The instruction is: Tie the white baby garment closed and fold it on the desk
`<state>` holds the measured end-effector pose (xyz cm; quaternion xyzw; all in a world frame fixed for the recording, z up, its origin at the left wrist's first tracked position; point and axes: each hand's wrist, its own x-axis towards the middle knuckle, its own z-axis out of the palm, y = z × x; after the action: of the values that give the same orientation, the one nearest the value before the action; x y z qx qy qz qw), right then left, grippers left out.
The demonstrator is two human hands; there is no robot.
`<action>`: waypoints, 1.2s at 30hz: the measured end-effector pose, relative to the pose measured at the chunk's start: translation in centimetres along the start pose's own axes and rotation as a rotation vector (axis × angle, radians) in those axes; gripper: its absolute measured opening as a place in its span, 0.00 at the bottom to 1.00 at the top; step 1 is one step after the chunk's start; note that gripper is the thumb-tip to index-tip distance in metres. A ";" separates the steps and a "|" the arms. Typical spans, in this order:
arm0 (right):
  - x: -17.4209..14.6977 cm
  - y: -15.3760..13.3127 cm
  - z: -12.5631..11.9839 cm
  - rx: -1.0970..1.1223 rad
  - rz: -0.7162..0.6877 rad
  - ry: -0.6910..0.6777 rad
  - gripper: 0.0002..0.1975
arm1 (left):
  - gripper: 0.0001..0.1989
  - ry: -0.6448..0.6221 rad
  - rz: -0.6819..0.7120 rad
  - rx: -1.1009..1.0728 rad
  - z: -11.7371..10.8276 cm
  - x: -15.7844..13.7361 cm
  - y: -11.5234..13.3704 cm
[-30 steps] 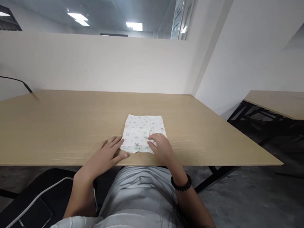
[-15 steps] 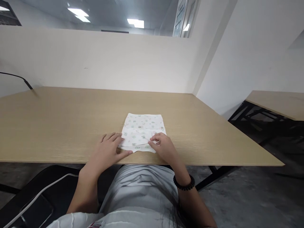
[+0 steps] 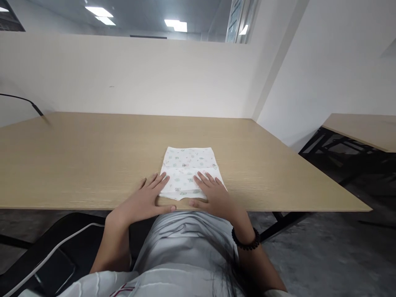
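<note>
A white cloth with small printed figures (image 3: 188,161) lies folded on the wooden table, close to its front edge. A fold line runs across its middle, and a layer edge shows near its lower side. My left hand (image 3: 144,201) rests flat, fingers spread, its fingertips on the cloth's left side and its thumb at the table edge. On the other side my right hand (image 3: 215,196) lies flat with fingers apart, fingertips on the cloth's lower right. Its thumb points left, near the cloth's lower edge. Neither hand grips anything.
The wooden table (image 3: 93,156) reaches back to a white partition (image 3: 139,78) with glass above. A thin black cable-like stem (image 3: 37,109) stands at the back left. A second table (image 3: 368,128) is at the right. A white cable (image 3: 58,245) crosses the black chair at lower left.
My right hand has let go of the cloth's layer, which it was pinching, and now lies flat with spread fingers. My left hand has shifted slightly, its thumb now off the cloth's lower edge.
</note>
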<state>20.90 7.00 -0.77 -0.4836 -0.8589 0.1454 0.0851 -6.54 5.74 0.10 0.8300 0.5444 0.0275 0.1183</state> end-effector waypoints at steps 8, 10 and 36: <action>-5.3 3.6 -0.5 -0.018 0.063 0.048 0.59 | 0.44 0.174 0.263 0.062 1.5 -1.6 0.0; -6.0 4.8 -0.5 -0.021 0.048 0.090 0.56 | 0.40 0.282 0.273 0.102 2.3 -1.4 0.0; -4.7 6.5 -0.6 0.395 0.150 0.526 0.16 | 0.19 0.343 0.028 -0.443 -0.7 2.7 1.1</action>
<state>28.77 6.32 -2.38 -0.5403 -0.7249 0.1852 0.3851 -4.56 7.88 0.84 0.7745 0.5258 0.2874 0.2025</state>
